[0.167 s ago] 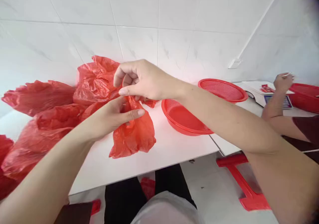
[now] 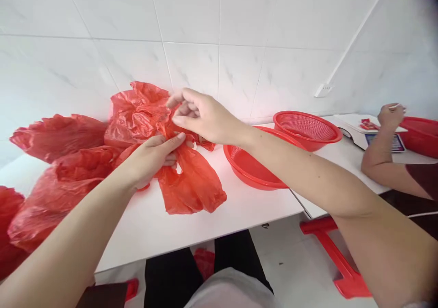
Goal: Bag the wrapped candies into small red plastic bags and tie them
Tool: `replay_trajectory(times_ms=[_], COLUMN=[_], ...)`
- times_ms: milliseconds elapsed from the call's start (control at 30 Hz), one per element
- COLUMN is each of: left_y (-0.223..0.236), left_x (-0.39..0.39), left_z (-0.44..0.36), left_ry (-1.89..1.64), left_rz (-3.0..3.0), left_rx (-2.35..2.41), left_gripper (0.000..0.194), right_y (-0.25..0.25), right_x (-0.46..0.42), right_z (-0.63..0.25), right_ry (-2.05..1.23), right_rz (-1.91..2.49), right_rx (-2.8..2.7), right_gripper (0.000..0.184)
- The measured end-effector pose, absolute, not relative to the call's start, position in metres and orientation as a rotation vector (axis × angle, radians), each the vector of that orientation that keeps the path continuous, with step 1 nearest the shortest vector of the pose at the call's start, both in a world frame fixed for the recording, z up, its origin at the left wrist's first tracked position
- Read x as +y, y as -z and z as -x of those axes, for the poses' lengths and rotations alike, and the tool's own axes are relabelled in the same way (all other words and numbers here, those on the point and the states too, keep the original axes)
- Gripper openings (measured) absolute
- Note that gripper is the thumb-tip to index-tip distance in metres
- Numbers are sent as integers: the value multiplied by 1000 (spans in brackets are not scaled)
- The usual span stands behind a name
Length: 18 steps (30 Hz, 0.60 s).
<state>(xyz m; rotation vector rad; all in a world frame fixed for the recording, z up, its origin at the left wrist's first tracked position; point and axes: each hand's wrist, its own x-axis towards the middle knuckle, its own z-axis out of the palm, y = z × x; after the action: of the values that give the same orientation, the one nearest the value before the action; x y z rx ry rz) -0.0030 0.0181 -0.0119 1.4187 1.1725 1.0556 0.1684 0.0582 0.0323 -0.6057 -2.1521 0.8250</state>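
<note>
A thin red plastic bag (image 2: 195, 182) hangs from my left hand (image 2: 150, 159) over the table's front part, its body spreading down and to the right. The thumb of my left hand presses the gathered upper part against the fingers. Just above and to the right, my right hand (image 2: 205, 116) hovers near the top of the bag. Its fingers are curled but apart from the thumb, with nothing visible between them. Behind both hands stands a full, crumpled red bag (image 2: 128, 116).
More stuffed red bags (image 2: 61, 139) crowd the left side of the white table (image 2: 143, 235). Two red mesh baskets (image 2: 260, 182) sit to the right. Farther right, a co-worker's arm (image 2: 385, 148) rests by a white scale (image 2: 359, 137). A red stool (image 2: 338, 258) stands below.
My left thumb has closed down on the bag's upper part. The bag has swung slightly right and stretched out, and my right hand's fingers have spread from the thumb.
</note>
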Motion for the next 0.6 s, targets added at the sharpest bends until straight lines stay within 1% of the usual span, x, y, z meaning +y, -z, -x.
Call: replay_trajectory(times_ms=[100,233,300,367,500,600], left_y=[14,19,21,23,22,20], left_x=[22,23,23,24,25,24], left_z=[6,6,7,9,16,19], left_ry=[-994,-975,-982,-959,-908,-879], left_rz=[-1369,-1374,-1388,-1413,-1450,-1467], left_rx=[1068,1093,1113,1124,1142,1173], left_gripper=[36,31,30,34,40,41], right_y=[-9,10,11,11,11,13], right_x=[66,68,64,60,58,64], right_z=[-178,-185,-183,-180,-173,-170], right_ry=[-812,-746,-683,-643,-654,-614], right_rz=[686,666,660,680,679,697], right_rx=[-2225,-2229,-2186,-2170,-2173,-2145], right_gripper=[25,21,19,19,19,24])
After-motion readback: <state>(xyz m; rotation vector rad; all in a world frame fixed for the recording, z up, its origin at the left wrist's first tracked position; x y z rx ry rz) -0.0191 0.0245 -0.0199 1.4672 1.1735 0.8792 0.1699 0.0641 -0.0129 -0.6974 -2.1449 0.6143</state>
